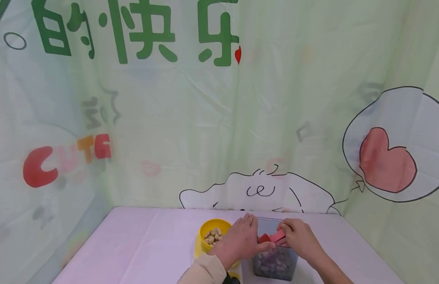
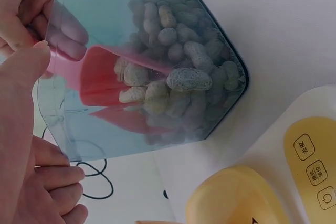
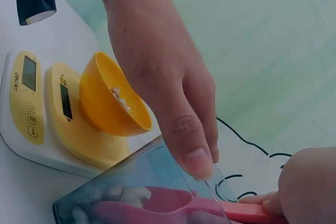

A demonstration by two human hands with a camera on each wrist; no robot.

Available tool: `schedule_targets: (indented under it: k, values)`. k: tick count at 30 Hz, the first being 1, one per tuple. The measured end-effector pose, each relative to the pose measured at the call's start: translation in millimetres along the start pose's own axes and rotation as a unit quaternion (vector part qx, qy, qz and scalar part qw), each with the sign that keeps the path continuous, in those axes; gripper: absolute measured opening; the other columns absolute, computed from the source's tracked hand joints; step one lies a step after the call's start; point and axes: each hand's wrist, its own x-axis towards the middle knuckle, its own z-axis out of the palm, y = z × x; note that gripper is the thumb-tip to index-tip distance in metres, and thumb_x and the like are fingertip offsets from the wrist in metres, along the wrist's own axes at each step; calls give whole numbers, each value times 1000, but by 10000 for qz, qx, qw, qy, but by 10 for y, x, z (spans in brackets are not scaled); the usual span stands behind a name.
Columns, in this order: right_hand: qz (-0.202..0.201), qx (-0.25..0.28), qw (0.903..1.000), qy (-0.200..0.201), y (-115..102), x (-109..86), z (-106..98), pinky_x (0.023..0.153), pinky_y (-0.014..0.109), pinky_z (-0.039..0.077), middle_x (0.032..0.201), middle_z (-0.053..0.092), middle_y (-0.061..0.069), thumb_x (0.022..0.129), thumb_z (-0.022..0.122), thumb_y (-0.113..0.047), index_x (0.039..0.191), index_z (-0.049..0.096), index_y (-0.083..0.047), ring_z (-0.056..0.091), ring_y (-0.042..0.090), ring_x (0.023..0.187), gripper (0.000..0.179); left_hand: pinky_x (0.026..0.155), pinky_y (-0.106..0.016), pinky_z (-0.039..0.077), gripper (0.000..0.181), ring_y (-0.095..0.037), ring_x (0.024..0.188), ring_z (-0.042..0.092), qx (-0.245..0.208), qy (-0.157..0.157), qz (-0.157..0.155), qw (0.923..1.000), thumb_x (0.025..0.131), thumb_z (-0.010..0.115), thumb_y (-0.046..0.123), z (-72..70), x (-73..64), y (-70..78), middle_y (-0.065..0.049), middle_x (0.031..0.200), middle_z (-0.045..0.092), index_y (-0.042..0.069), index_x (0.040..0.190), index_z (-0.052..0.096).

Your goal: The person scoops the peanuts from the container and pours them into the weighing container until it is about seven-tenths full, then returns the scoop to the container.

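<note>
I saw the right hand point(image 1: 299, 238), the nearer one, gripping the scoop point(image 1: 277, 236) by its handle; it slanted down leftward inside the bin point(image 1: 267, 225), toward peanuts point(image 2: 189, 80). The left hand point(image 1: 240, 238) clasped the bin's rim.

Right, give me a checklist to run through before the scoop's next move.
1. Right hand grips the scoop: ok.
2. Left hand holds the container at its rim: ok.
3. Scoop well filled: cannot tell; peanuts show at its mouth through the tinted wall.
4. Scoop clear of the container: not ok; its head is inside.
5. Yellow bowl stands on the scale: ok.
6. Display reading: cannot tell; no legible digits.
</note>
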Motion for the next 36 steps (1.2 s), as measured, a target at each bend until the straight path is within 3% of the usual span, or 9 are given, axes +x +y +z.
schedule_targets:
  k: [6,9,13,19,29,36]
  values:
    - [23,-93,10000,7,16,-17,-22,59,27,49,80,65,6,98,49,-4,90,71,1,56,15,70,23,120,-36,34,89,-17,148,34,-101,-80,-58,9999,87,45,77,-15,-9,13,1,158,39,13,148,40]
    - [361,454,9982,-126,46,-10,-26,59,27,54,79,65,6,100,46,-5,94,69,4,60,16,68,25,120,-36,33,91,-17,148,34,-113,-116,-68,9998,86,45,78,-7,-3,10,1,158,38,14,151,38]
    - [710,1370,9878,-229,76,-1,-54,63,29,61,77,69,9,103,42,-7,101,65,11,71,21,67,30,121,-36,32,93,-16,149,33,-189,-172,-122,9996,86,46,79,5,5,10,2,159,37,15,153,37]
    - [817,2302,9686,-472,99,-3,-113,68,35,62,80,73,17,105,38,-7,109,59,18,76,29,74,33,121,-35,32,92,-16,149,32,-207,-177,-115,9996,86,45,78,2,10,2,2,160,36,16,153,36]
    - [1198,2451,9610,-446,162,4,-215,73,33,62,87,71,13,107,36,-11,126,51,18,75,23,78,37,121,-33,32,93,-15,148,33,-246,-117,-204,9994,86,45,79,-13,-13,6,2,159,37,16,153,35]
    - [1345,2911,9456,-545,225,-31,-297,77,34,62,91,73,12,108,34,-13,136,40,19,75,21,82,43,120,-32,33,94,-14,146,36,-102,-71,-178,9998,85,44,81,10,-4,11,2,158,38,16,152,37]
